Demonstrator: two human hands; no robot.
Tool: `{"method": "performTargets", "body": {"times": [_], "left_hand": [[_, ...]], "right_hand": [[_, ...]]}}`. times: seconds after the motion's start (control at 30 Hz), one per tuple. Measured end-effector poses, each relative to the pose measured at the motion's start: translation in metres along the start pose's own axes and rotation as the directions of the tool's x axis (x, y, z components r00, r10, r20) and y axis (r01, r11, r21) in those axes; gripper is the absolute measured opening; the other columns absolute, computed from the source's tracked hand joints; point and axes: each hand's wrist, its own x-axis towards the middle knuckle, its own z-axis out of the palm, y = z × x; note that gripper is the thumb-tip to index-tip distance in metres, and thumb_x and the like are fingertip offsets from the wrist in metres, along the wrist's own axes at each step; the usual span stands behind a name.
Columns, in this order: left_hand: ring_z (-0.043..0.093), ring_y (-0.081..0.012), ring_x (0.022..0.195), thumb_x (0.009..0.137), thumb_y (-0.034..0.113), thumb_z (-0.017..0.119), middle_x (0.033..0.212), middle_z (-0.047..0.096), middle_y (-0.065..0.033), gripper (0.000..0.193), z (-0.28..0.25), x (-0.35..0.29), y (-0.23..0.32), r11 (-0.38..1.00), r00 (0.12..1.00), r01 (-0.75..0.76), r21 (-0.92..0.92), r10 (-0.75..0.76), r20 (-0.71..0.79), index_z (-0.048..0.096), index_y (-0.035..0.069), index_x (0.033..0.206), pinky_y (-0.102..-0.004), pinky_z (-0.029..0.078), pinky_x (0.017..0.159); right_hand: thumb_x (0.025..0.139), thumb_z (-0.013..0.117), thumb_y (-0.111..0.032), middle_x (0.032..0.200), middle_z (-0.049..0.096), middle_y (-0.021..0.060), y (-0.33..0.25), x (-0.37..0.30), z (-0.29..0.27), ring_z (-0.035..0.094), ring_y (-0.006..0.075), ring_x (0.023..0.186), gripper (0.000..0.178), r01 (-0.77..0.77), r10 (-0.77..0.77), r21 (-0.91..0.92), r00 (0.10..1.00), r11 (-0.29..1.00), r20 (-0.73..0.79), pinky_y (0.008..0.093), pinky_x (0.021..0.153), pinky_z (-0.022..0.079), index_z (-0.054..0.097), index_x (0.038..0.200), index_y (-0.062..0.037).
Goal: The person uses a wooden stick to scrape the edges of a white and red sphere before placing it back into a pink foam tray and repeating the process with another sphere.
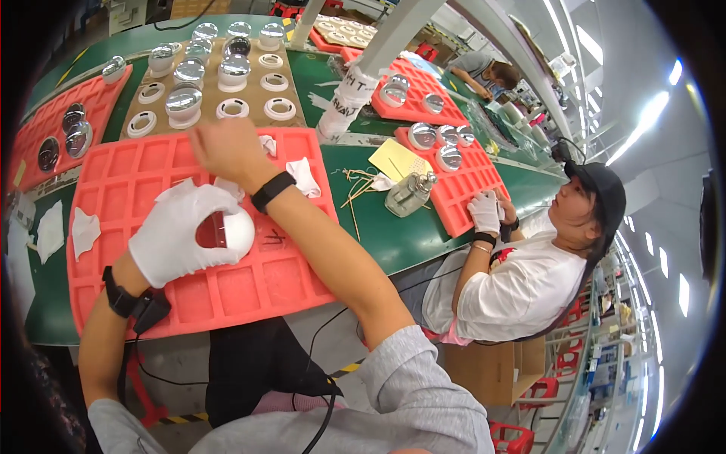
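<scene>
My left hand, in a white glove, is closed around a clear dome with a white base. It holds the dome low over the pink foam tray, whose red shows through. My bare right hand is just above and beyond it, at the tray's far edge; its fingers are smeared and what they hold, if anything, cannot be made out. White cloth scraps lie on the tray, one at the left and another at the right. Nearest beyond my right hand is a mirrored dome on a white ring.
A brown board bears several domes and white rings. Right of my tray are wooden sticks, a yellow pad and a glass bottle. A white post rises beyond. A co-worker's gloved hand works over another pink tray.
</scene>
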Motion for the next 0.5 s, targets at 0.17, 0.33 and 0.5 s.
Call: {"method": "performTargets", "body": {"times": [0.17,0.33,0.5], "left_hand": [[0.062,-0.0293,0.109,0.068,0.028,0.089,0.124,0.068,-0.0053,0.053,-0.004,0.0,0.002,0.976,0.99,-0.138,0.169,0.132,0.041,0.068,0.011,0.114,-0.0416,0.047,0.097],[0.067,-0.0307,0.11,0.065,0.026,0.093,0.127,0.068,-0.011,0.056,-0.001,-0.003,0.001,0.984,0.993,-0.12,0.134,0.116,0.037,0.065,0.01,0.111,-0.0375,0.054,0.088],[0.063,-0.0284,0.108,0.07,0.032,0.087,0.123,0.068,-0.0027,0.05,0.001,-0.004,0.005,0.975,0.995,-0.093,0.203,0.086,0.045,0.07,0.012,0.113,-0.0389,0.049,0.095]], "right_hand": [[0.086,0.062,-0.021,0.064,0.067,0.0135,-0.007,-0.013,0.028,0.068,0.0316,0.06,0.02,0.273,-0.255,-0.148,0.958,0.951,0.132,0.046,0.052,0.049,0.071,0.071,-0.0102],[0.081,0.064,-0.02,0.062,0.066,0.0093,0.001,-0.022,0.034,0.068,0.0279,0.058,0.015,0.268,-0.254,-0.151,0.961,0.951,0.107,0.0428,0.049,0.049,0.07,0.069,-0.013],[0.081,0.064,-0.022,0.063,0.067,0.0069,0.005,-0.025,0.038,0.069,0.0256,0.059,0.016,0.249,-0.238,-0.213,0.968,0.945,0.075,0.0425,0.047,0.049,0.07,0.067,-0.0163]]}}
